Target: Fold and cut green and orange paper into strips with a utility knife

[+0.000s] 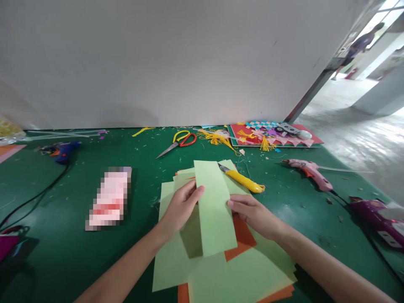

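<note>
Between my two hands is a narrow light green paper strip (216, 214), held tilted above a pile of sheets. My left hand (181, 204) pinches its left edge with the thumb on top. The thumb and fingers of my right hand (251, 212) grip the right edge. Below lie larger light green paper sheets (176, 269) and orange paper (243, 240), partly hidden by the strip and my hands. A yellow utility knife (244, 181) rests on the pile just beyond my right hand, its blade toward the strip's top corner.
Scissors (179, 142) with red and yellow handles lie behind the pile. Yellow tassels (217, 136) and a red board (306, 130) with paper scraps lie along the wall. A pink glue gun (311, 172) is right, a blue one (65, 151) left. A person (360, 46) stands far right.
</note>
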The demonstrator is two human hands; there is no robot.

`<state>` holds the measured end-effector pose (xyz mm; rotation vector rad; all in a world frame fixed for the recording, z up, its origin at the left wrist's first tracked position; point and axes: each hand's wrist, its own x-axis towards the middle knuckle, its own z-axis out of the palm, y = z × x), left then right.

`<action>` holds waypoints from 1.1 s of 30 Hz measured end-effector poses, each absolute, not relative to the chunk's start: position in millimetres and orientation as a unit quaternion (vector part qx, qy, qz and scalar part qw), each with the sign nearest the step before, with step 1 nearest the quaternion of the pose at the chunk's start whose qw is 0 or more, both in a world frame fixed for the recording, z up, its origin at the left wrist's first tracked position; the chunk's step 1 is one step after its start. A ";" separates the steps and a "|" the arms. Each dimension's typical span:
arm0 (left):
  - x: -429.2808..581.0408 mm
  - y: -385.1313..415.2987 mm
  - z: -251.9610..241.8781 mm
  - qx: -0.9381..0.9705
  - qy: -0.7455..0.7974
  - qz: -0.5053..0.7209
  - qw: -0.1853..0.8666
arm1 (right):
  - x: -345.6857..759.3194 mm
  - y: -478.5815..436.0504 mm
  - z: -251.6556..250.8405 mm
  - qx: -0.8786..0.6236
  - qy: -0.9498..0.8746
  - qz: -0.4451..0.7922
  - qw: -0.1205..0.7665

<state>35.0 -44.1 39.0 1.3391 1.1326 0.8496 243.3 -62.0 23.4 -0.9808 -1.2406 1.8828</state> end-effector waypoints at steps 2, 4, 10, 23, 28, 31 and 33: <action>32.9 -42.5 38.3 0.572 0.479 0.371 0.553 | 243.1 -63.2 24.2 -0.396 -0.531 0.688 0.296; 29.9 -39.9 37.0 0.578 0.492 0.378 0.531 | 243.9 -62.0 24.3 -0.428 -0.576 0.635 0.287; 25.8 -37.4 32.3 0.627 0.576 0.342 0.397 | 253.4 -48.8 26.8 -0.514 -0.599 0.472 0.393; 21.8 -37.8 38.3 0.711 0.582 0.301 0.256 | 254.1 -54.5 18.4 -0.485 -0.798 0.228 0.276; 25.0 -37.4 37.6 0.658 0.552 0.317 0.402 | 250.6 -58.5 19.4 -0.458 -0.816 0.222 0.273; 28.4 -37.7 37.3 0.621 0.515 0.297 0.511 | 251.1 -60.2 17.6 -0.462 -0.801 0.248 0.289; 29.9 -38.6 36.7 0.606 0.496 0.283 0.554 | 252.0 -60.0 16.1 -0.470 -0.787 0.261 0.304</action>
